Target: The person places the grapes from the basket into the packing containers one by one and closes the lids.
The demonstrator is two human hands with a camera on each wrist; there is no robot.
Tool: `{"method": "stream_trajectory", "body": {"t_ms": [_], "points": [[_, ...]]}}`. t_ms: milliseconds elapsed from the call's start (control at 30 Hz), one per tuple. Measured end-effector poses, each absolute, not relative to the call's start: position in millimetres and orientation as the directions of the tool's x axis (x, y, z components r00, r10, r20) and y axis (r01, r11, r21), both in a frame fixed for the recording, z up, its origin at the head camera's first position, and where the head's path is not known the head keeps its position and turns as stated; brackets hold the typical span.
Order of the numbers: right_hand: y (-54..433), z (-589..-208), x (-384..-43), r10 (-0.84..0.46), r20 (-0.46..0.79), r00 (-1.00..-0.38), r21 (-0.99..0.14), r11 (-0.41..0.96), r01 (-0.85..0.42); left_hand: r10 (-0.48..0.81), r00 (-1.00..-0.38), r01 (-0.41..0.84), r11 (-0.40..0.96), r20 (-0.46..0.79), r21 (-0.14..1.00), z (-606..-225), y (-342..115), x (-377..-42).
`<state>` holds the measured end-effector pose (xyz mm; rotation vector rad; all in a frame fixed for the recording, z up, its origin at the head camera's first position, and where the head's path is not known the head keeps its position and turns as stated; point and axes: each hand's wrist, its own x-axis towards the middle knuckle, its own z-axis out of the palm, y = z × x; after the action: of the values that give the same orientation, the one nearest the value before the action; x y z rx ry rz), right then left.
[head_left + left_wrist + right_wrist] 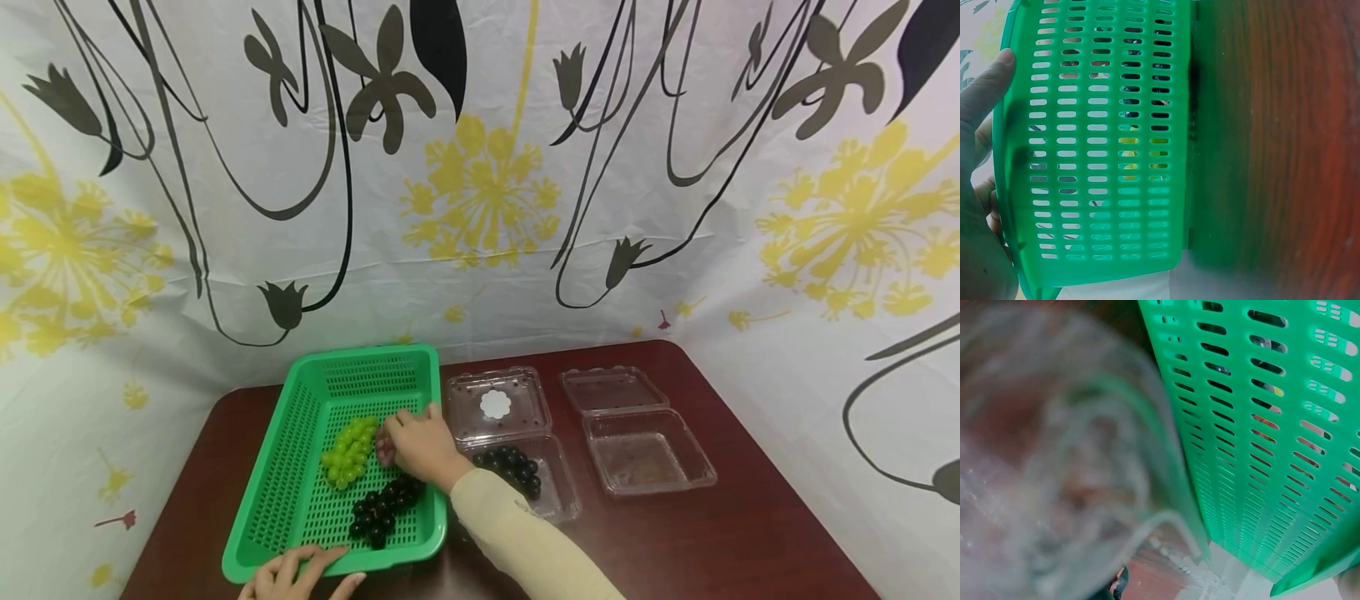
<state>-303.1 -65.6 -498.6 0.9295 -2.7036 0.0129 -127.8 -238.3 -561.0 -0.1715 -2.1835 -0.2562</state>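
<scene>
Nearest, a left hand (288, 575) is gripping the near rim of a green, rectangular, slotted plastic basket (281, 475). Inside, a bunch of round black grapes (384, 510) is lying nearest. Beyond, a right hand (422, 446) is touching a reddish bunch of grapes (385, 448); its fingertips being hidden, one cannot tell whether it is grasping. A yellow-green bunch of grapes (350, 452) is lying just left. Right of the basket, an open, clear plastic box (555, 492) is holding dark grapes (512, 468).
</scene>
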Motion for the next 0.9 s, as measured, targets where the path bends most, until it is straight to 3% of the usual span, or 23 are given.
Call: {"method": "stream_trajectory", "body": {"t_ms": [233, 667, 900], "points": [[-62, -498, -303, -0.641, 0.339, -0.689, 0.037, 0.741, -0.671, -0.006, -0.615, 0.22, 0.959, 0.789, 0.178, -560, -236, -126], [-53, -489, -301, -0.64, 0.444, -0.627, -0.026, 0.691, -0.723, 0.045, -0.557, 0.259, 0.958, 0.829, 0.122, -555, -237, -129], [-44, -474, -298, -0.625, 0.474, -0.62, -0.044, 0.687, -0.726, 0.048, -0.578, 0.261, 0.957, 0.814, 0.129, -553, -236, -128]]}}
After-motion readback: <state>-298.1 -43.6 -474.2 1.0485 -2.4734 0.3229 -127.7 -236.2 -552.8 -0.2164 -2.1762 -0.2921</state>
